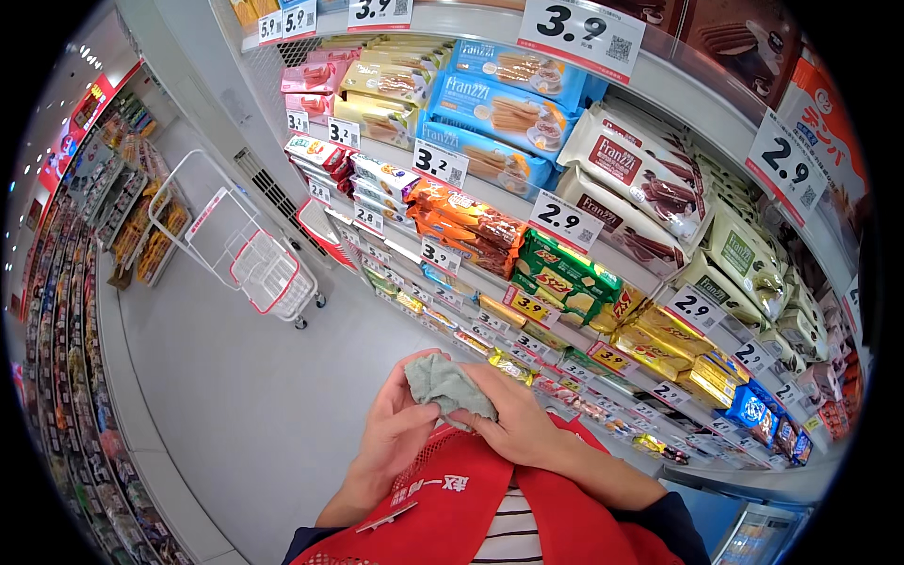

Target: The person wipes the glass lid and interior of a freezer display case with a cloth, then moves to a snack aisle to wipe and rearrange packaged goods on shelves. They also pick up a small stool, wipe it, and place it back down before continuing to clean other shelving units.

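A crumpled grey-green cloth is held between both hands in front of the red vest. My left hand grips the cloth along its left side, the thumb laid across the lower edge. On the other side, my right hand has fingers and thumb closed on the cloth. Both hands are apart from the shelves. Up and to the right, the closest shelves carry green biscuit packs, orange biscuit packs and blue Franzzi wafer packs.
A white wire shopping trolley with red trim stands in the aisle on grey floor. Stocked shelves curve along the left. Price tags line the right shelf edges. A grey pillar rises beyond the trolley.
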`<move>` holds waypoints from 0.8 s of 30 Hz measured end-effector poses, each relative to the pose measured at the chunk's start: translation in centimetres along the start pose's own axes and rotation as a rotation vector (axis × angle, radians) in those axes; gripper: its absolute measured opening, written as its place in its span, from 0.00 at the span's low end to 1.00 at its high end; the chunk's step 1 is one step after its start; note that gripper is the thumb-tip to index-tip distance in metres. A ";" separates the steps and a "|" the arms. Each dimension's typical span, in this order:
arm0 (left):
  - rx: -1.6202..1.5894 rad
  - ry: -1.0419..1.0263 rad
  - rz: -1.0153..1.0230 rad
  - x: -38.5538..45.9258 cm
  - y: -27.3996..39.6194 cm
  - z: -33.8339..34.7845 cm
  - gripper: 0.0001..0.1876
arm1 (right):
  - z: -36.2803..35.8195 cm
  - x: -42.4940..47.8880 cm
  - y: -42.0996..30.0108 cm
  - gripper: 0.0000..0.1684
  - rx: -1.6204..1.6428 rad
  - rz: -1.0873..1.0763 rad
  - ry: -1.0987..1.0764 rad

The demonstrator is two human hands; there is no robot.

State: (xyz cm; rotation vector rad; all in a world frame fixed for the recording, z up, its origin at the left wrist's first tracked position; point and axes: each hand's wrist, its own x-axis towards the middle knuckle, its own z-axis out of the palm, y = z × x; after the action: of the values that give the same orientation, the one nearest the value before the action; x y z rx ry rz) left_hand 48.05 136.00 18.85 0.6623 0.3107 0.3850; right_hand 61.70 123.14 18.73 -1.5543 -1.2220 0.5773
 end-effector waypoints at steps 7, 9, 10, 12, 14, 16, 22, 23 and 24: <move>0.291 -0.077 -0.171 -0.7 2.1 -6.3 0.30 | 3.2 -1.7 0.0 0.20 0.042 0.061 0.101; 0.433 -0.115 -0.189 -0.7 3.3 -7.1 0.28 | 3.7 -2.3 -0.2 0.19 0.049 0.049 0.143; 0.504 -0.126 -0.209 -0.9 4.1 -7.3 0.26 | 3.9 -2.6 -0.4 0.19 0.030 0.038 0.146; 0.665 -0.096 -0.233 -1.5 5.5 -7.7 0.23 | 4.2 -3.1 -1.1 0.19 -0.011 0.007 0.143; 0.843 -0.012 -0.241 -2.3 6.7 -8.2 0.20 | 4.7 -3.4 -1.5 0.21 -0.092 -0.086 0.105; 1.043 -0.027 -0.111 -3.4 7.9 -10.0 0.17 | 5.6 -4.0 -1.9 0.22 -0.148 -0.143 0.070; 1.191 -0.060 -0.025 -7.5 9.6 -11.2 0.11 | 9.1 -6.4 -3.2 0.21 -0.178 -0.145 0.080; 1.153 -0.058 -0.020 -8.1 9.5 -11.4 0.11 | 9.8 -6.9 -3.5 0.19 -0.147 -0.135 0.108; 1.118 -0.056 -0.020 -8.9 9.5 -11.7 0.10 | 10.7 -7.5 -3.8 0.17 -0.113 -0.121 0.136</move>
State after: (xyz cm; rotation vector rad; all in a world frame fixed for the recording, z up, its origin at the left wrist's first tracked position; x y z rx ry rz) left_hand 33.16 145.20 17.61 1.7578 0.4745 0.1411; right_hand 48.42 120.66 16.79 -1.5743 -1.2521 0.3235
